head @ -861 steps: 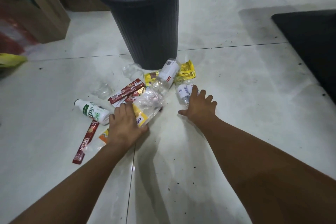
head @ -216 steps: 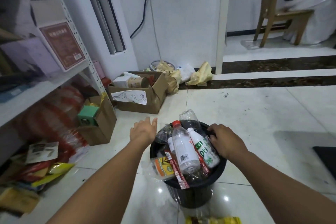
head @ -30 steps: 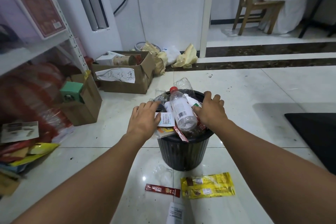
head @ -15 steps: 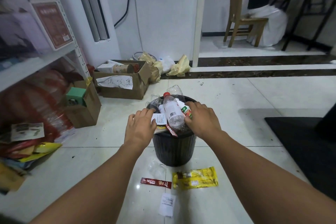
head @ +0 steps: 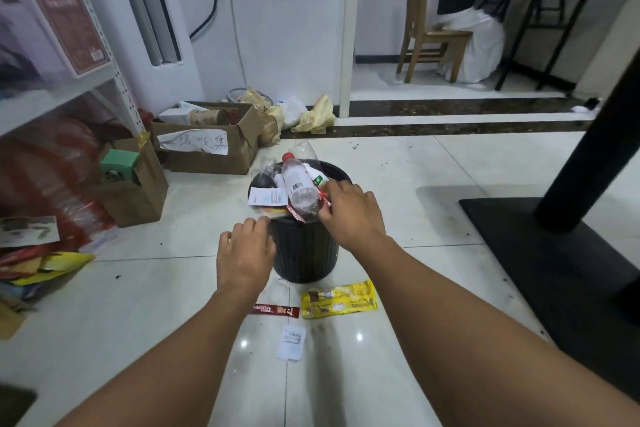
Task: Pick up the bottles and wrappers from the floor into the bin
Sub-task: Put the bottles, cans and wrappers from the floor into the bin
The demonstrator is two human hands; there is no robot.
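Brimming bin (head: 304,253) holds bottles (head: 299,184), wrappers (head: 268,197); right hand (head: 351,215) grip pinches red wrapper (head: 325,199), left hand (head: 244,253) relaxed.

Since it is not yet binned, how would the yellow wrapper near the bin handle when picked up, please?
The yellow wrapper lies flat and creased, so it is probably floppy and light. Its glossy film may slip, so pinching an edge likely works best.
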